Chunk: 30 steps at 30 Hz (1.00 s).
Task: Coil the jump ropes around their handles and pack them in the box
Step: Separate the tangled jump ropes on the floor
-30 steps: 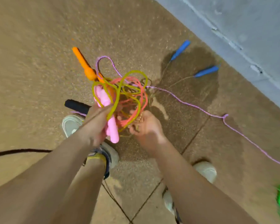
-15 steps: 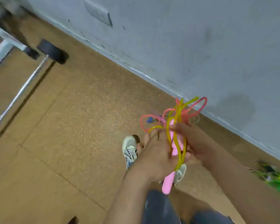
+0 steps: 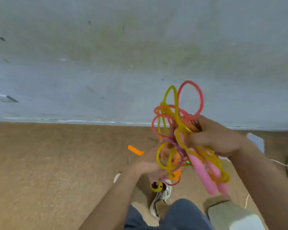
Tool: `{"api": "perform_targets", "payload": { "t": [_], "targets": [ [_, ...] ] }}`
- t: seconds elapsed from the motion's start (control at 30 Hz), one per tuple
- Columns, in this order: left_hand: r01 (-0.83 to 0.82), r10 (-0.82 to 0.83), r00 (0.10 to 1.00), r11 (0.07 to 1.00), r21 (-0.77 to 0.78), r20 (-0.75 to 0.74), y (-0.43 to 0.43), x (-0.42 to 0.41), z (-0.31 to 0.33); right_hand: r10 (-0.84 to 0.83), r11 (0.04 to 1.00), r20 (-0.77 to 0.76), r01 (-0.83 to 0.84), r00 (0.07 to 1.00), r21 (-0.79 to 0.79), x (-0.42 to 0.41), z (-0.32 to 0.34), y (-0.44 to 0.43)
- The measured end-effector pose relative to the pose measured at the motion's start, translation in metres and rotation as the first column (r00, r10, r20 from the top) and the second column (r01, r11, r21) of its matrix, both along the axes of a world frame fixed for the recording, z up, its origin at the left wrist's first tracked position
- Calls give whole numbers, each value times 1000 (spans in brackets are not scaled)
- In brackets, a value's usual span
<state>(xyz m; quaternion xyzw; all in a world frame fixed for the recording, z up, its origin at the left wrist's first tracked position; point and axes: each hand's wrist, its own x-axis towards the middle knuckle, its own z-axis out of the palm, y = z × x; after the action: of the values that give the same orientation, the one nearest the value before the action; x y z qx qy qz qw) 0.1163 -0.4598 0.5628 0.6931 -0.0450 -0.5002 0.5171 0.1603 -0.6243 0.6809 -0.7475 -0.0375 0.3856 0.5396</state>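
A grey wall (image 3: 106, 55) meets a brown floor (image 3: 48, 171); a shoe (image 3: 162, 195) and a dark trouser knee (image 3: 183, 213) lie below the hands. An orange handle (image 3: 135, 150) pokes out beside the blurred left hand (image 3: 148, 164), whose grip I cannot tell, low against the tangle. The right hand (image 3: 214, 140) curls tightly round two pink handles (image 3: 203, 175) and the yellow and pink ropes (image 3: 179, 117), which loop above its fingers.

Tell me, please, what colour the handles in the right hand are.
The handles are pink, clearest in the head view.
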Motion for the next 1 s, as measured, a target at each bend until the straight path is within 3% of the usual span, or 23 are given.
{"api": "perform_targets", "payload": {
  "t": [0.1, 0.2, 0.3, 0.4, 0.47, 0.53, 0.6, 0.63, 0.7, 0.8, 0.87, 0.9, 1.0],
  "targets": [
    [-199, 193, 980, 963, -181, -51, -38, 8, -17, -212, 975, 47, 215, 976, -50, -6, 16, -89],
    [-172, 203, 975, 950, -262, 95, -66, 20, -9, -285, 955, -9, 283, 959, -90, -25, 24, -180],
    [7, 11, 943, 999, -52, 334, -119, 31, 19, -325, 931, -37, 313, 945, -188, -45, 17, -263],
    [18, -178, 780, 965, 262, 600, -187, 32, 37, -359, 905, -8, 346, 933, -249, -55, -2, -339],
    [11, -230, 752, 941, 338, 618, -227, 34, 44, -360, 891, 43, 357, 932, -280, -59, -17, -386],
    [1, -349, 665, 884, 467, 660, -261, 42, 45, -335, 862, 106, 350, 936, -366, -63, -37, -420],
    [-111, -373, 585, 843, 526, 720, -295, 51, 48, -325, 832, 182, 372, 928, -413, -63, -53, -436],
    [-167, -345, 600, 828, 535, 722, -310, 54, 47, -314, 819, 238, 389, 919, -422, -62, -61, -440],
    [-258, -213, 704, 812, 524, 677, -337, 59, 43, -264, 784, 358, 416, 895, -460, -62, -76, -443],
    [-442, 284, 853, 838, 320, 437, -369, 58, 25, -106, 788, 493, 375, 864, -489, -56, -108, -449],
    [-573, 563, 819, 801, 173, 107, -383, 57, 9, 21, 792, 512, 298, 859, -532, -48, -125, -456],
    [-609, 618, 785, 782, 133, -39, -389, 57, 1, 60, 794, 514, 272, 856, -544, -45, -135, -462],
    [-609, 620, 767, 784, 117, -166, -400, 53, -17, 95, 815, 515, 230, 852, -532, -38, -153, -483]
  ]
}}
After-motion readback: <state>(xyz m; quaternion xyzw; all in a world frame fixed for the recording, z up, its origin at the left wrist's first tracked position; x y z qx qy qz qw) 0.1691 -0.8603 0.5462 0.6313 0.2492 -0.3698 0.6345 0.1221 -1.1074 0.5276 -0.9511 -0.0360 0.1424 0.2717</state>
